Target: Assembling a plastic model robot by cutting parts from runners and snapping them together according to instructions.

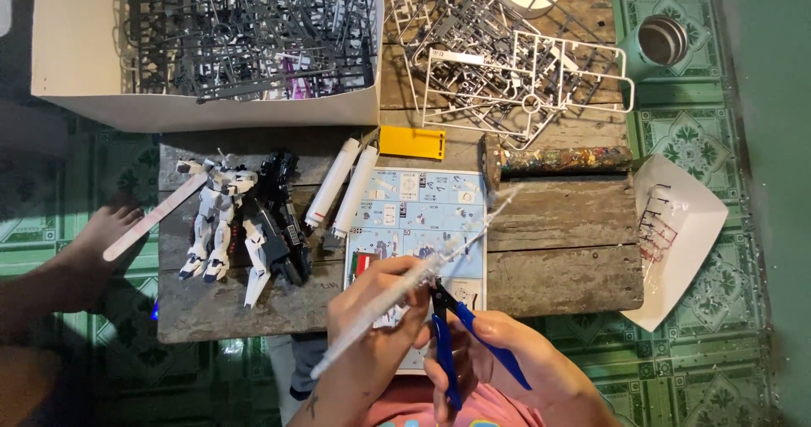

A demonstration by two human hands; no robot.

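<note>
Far left: box full of dark sprues. Below it on the table: flat file stick, white robot model, dark model parts, two white tubes, yellow tool, manual.

Centre near: left hand is closed around a clear sprue, which runs diagonally over the manual. Right hand is wrapped on the blue nippers, jaws at the sprue just right of the left fingers. Can't tell if the blades are closed yet.

Right: white sprues far, a cup, and a paper tray w/ red offcuts.

Risks, imo: clear plastic is brittle, so a cut flush to the part could stress-mark or crack it. Blades close to the fingertips → nick. A small cut part could fly off the table edge onto the patterned floor, hard to find.
</note>
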